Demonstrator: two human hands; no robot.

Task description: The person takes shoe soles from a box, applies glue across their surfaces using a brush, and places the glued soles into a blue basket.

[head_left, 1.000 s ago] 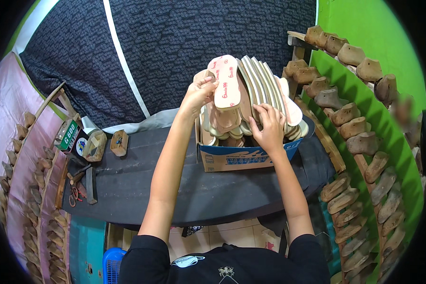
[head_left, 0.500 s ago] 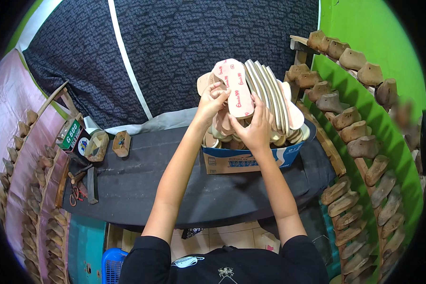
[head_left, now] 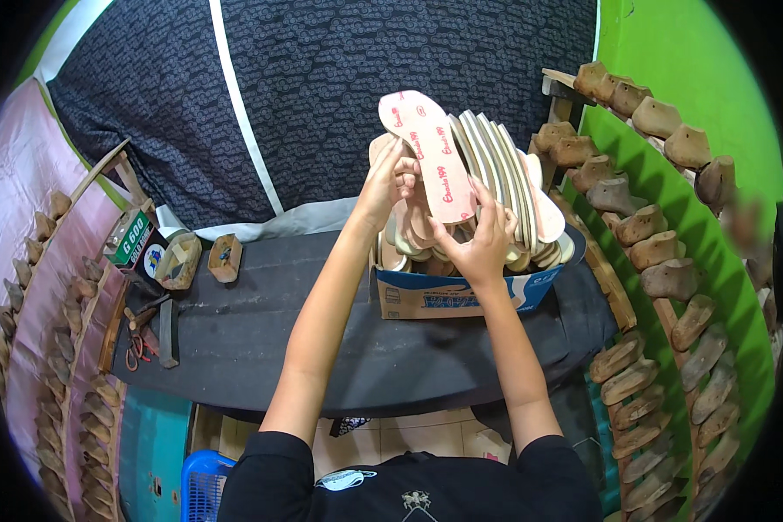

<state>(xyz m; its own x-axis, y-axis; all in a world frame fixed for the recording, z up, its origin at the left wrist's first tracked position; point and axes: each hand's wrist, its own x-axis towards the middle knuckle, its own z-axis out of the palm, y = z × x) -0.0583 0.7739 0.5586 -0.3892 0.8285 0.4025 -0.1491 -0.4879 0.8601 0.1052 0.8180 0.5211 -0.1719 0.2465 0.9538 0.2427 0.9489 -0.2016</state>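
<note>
"Your right hand [head_left: 480, 245] holds the lower end of the pink-faced insole [head_left: 439, 161], thumb at one side and fingers at the other; your left hand [head_left: 386, 187] is half curled at its left edge; how firmly it grips, I cannot tell."

"Where do you have that insole?"

"Raised above the blue-and-tan cardboard box [head_left: 418, 304], red-printed face toward you; a row of upright soles [head_left: 506, 178] leans just to its right."

"What else lies about you?"

"On the black table cover [head_left: 261, 335], to your left, stand a green-and-black tin [head_left: 133, 252] and a small tan box [head_left: 224, 266]; wooden shoe lasts [head_left: 672, 279] line your right."
</note>
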